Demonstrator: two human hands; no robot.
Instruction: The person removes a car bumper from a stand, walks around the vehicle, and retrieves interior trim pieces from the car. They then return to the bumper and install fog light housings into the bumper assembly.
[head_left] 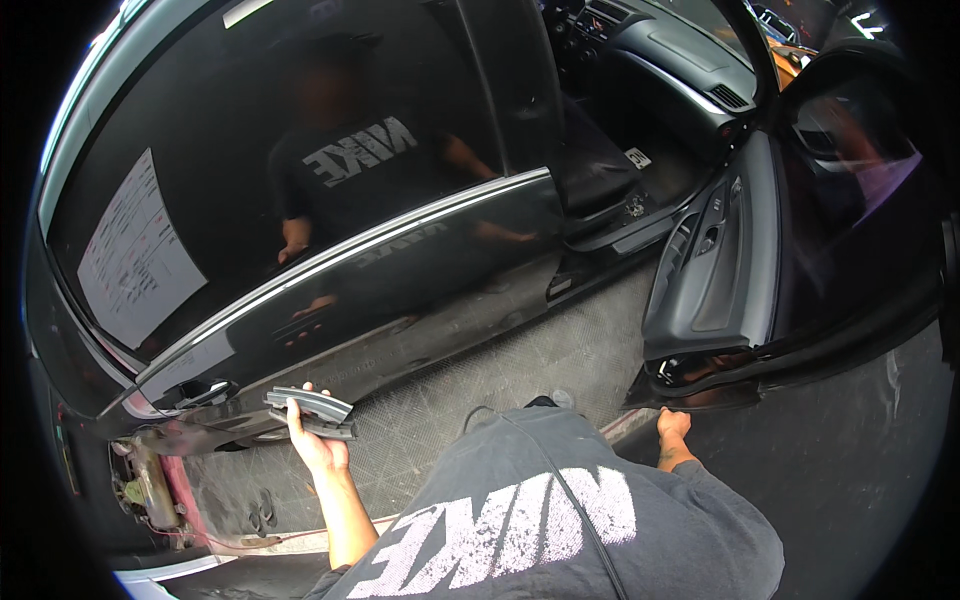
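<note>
My left hand (318,440) is wrapped round dark grey trim pieces (313,405). They look like two short, slightly curved strips, one above the other, with the thumb lying across them. This hand is beside the shut rear door (440,290) of a black car, just right of its door handle (207,392). My right hand (674,427) is low beside the bottom edge of the open front door (715,250). Its fingers are curled closed. Anything inside them is hidden from this view.
A printed paper sheet (143,255) is on the rear window. Through the front doorway show the dashboard (680,60) and the sill (630,238). Sandals (262,510) and a metal cylinder-shaped item (150,490) lie at lower left. A cable (570,490) crosses my shirt.
</note>
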